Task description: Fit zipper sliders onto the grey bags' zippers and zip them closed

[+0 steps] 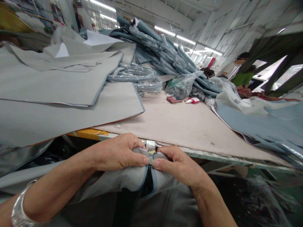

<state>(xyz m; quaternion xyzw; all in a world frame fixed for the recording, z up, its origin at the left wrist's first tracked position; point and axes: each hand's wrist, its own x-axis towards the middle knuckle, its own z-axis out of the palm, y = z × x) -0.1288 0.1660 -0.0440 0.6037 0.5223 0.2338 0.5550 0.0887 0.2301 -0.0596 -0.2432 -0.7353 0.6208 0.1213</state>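
Note:
A grey fabric piece with blue-grey edge binding (127,178) hangs over my lap at the table's front edge. My left hand (123,151) pinches it, thumb on top, just left of a dark slit-like opening. From the other side, my right hand (176,164) pinches the bound edge, its thumb tip almost meeting the left one. The two bound edges come together between my thumbs, and the opening (148,183) gapes below them. Behind my fingertips, a small silvery block (151,145) sits at the table edge. My fingers' undersides are hidden by the cloth.
Large grey panels (71,85) are stacked on the left of the table (184,123). Plastic-wrapped blue-grey rolls (161,47) pile up behind. A red-and-white bottle (193,100) lies near a small red box (174,99). Blue-grey sheets (260,119) cover the right side. People stand farther back.

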